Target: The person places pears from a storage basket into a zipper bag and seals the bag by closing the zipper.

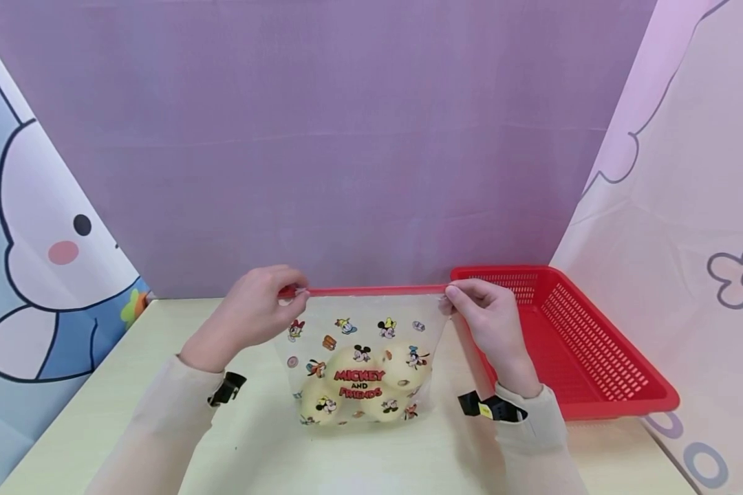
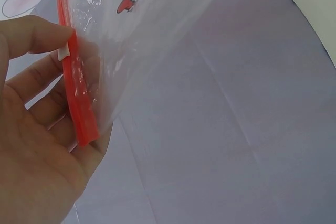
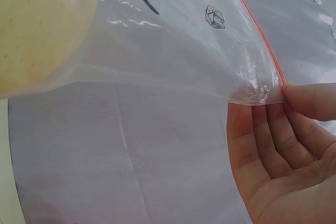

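Note:
A clear zip bag (image 1: 359,330) printed with cartoon characters hangs upright between both hands, its red zip edge stretched level at the top. Inside lie several round pale-yellow fruits (image 1: 347,361), their kind blurred by the plastic. My left hand (image 1: 254,302) pinches the bag's top left corner. In the left wrist view the thumb presses a small white slider (image 2: 63,52) on the red zip strip (image 2: 79,93). My right hand (image 1: 489,323) pinches the top right corner between thumb and fingers, as the right wrist view also shows.
To the right, a red plastic basket (image 1: 594,344) with perforated walls stands on the pale table (image 1: 254,440). A purple cloth backdrop (image 1: 359,137) rises behind the table. Printed panels stand at the left and right sides. Black straps are on both wrists.

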Tool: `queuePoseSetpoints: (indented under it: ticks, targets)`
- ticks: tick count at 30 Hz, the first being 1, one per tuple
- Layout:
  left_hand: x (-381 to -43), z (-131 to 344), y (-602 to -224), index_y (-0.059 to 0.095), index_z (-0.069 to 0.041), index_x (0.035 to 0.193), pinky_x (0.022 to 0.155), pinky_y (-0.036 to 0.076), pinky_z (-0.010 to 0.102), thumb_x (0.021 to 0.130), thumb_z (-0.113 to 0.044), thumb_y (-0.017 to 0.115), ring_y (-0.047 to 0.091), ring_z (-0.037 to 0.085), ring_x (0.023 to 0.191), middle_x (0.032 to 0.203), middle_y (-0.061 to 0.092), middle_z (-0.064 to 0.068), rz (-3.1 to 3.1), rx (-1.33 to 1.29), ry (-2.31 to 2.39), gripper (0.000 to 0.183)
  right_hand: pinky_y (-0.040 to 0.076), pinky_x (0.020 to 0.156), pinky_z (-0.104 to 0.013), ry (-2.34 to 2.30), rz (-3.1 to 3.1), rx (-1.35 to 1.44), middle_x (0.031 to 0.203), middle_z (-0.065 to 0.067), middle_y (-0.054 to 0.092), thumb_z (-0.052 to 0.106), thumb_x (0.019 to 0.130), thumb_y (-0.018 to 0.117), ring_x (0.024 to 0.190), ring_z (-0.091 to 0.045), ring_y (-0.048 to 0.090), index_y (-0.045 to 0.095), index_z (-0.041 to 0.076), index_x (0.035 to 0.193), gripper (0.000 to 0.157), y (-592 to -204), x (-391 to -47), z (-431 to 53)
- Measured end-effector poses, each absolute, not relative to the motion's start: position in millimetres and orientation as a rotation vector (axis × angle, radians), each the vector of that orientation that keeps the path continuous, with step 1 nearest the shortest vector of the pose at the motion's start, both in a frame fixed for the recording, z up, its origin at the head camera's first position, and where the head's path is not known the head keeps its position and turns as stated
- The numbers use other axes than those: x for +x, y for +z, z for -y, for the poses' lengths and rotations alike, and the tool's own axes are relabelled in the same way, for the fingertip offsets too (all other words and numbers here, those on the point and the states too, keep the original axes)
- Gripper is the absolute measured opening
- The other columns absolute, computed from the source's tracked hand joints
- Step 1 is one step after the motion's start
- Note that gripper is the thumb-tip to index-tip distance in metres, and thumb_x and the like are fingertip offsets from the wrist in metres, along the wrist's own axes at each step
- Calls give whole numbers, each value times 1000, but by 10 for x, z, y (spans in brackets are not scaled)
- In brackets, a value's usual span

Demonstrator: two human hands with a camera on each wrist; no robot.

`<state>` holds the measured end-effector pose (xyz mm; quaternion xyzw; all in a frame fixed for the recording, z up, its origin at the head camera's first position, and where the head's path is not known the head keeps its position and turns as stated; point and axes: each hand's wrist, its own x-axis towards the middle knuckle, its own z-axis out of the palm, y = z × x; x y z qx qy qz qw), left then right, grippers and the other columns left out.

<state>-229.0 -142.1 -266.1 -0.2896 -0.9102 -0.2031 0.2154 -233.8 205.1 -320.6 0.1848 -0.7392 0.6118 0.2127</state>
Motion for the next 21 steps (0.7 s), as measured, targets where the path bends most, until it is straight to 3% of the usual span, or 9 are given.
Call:
queuePoseSetpoints:
  ticks: [21]
  targets:
    - [-2268,1527,-2678,75,-7,95,73,55,38,92,-5,65,63,16,79,92,71,2,2525,-776,-592,11,60,78,-27,1713,2045,499,91,-21,73,9,99,68,76,-15,73,71,-9,109,21,-3199,-2328,-2035]
